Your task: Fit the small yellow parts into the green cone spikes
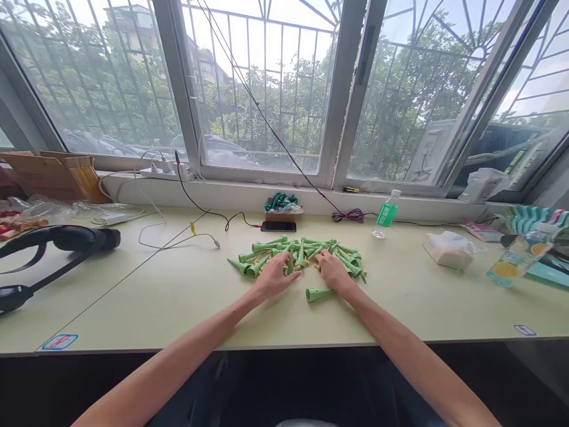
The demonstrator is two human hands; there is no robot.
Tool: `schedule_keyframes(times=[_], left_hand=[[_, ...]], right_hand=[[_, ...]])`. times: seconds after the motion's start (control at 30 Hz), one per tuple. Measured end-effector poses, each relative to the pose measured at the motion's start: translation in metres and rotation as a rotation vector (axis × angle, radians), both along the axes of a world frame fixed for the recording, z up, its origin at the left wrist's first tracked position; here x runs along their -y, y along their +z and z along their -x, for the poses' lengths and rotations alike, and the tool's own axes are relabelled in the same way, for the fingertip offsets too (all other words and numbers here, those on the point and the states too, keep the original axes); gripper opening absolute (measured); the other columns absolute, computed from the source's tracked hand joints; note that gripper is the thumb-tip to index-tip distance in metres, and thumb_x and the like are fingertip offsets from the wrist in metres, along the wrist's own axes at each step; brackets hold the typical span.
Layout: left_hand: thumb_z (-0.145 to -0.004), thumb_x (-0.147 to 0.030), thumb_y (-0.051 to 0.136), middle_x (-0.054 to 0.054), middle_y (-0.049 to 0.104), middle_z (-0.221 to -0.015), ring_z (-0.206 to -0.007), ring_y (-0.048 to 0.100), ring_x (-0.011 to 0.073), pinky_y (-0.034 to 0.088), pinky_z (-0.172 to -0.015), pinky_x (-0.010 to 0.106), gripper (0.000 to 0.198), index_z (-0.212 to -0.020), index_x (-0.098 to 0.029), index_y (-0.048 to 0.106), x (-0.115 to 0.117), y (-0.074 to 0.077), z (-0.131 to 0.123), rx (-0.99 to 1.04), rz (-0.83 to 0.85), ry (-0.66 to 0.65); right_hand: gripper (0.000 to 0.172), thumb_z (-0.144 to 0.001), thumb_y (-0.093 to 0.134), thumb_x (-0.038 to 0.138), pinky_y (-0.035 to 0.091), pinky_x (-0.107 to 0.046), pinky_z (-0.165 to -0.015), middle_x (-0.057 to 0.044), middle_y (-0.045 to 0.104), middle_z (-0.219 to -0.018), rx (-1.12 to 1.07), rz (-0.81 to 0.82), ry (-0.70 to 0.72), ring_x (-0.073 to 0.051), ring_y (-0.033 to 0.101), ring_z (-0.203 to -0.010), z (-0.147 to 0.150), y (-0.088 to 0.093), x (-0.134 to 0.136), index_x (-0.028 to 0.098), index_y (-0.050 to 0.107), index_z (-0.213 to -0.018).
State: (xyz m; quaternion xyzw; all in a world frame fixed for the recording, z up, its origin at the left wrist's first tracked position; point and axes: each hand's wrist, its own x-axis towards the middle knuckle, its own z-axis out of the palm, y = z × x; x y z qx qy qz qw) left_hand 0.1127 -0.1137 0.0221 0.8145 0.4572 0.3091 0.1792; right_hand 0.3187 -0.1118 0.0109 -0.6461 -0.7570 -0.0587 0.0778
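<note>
A pile of several green cone-shaped plastic spikes (306, 249) lies in the middle of the pale table (178, 296), with small yellow pieces among them. My left hand (275, 274) rests palm down on the near left part of the pile, its fingers spread over the spikes. On the pile's near right part sits my right hand (332, 270), fingers reaching into the cones. One green spike (319, 293) lies alone on the table, just in front of my right hand.
A black phone (278, 226) lies behind the pile with cables beside it. A clear bottle with a green label (386, 214) stands to the right. A white bag (448, 249) and drink bottle (518, 260) lie far right. Black headphones (53, 243) and a cardboard box (53, 172) are on the left.
</note>
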Motion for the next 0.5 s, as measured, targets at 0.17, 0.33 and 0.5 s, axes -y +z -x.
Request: schedule_keyframes(times=[0.17,0.33,0.5], left_hand=[[-0.077,-0.044,0.06,0.003,0.058,-0.091,-0.07,0.055,0.0168,0.042,-0.059,0.027,0.03,-0.093,-0.02,0.053,0.0001,0.0002,-0.0003,0.012,-0.001,-0.003],[-0.077,-0.044,0.06,0.004,0.058,-0.091,-0.069,0.054,0.0167,0.042,-0.058,0.027,0.031,-0.094,-0.019,0.054,-0.0003,-0.0002,0.0001,0.014,-0.001,-0.007],[-0.077,-0.045,0.06,0.003,0.057,-0.088,-0.068,0.054,0.0165,0.041,-0.057,0.027,0.03,-0.092,-0.019,0.054,-0.0002,0.0,0.0001,0.031,-0.006,-0.01]], right_hand=[[0.026,-0.089,0.04,0.001,0.038,-0.024,-0.065,-0.008,0.056,-0.106,-0.002,0.003,-0.012,-0.015,0.061,-0.084,0.001,0.0012,-0.0006,0.015,0.059,-0.098],[0.027,-0.087,0.04,-0.002,0.037,-0.024,-0.065,-0.008,0.056,-0.103,-0.029,-0.006,-0.013,-0.014,0.06,-0.083,0.0002,0.0021,-0.0011,0.015,0.059,-0.094],[0.023,-0.091,0.04,0.003,0.036,-0.025,-0.063,-0.008,0.057,-0.101,-0.05,-0.02,-0.006,-0.015,0.059,-0.08,-0.0004,0.0019,-0.0014,0.016,0.059,-0.093]])
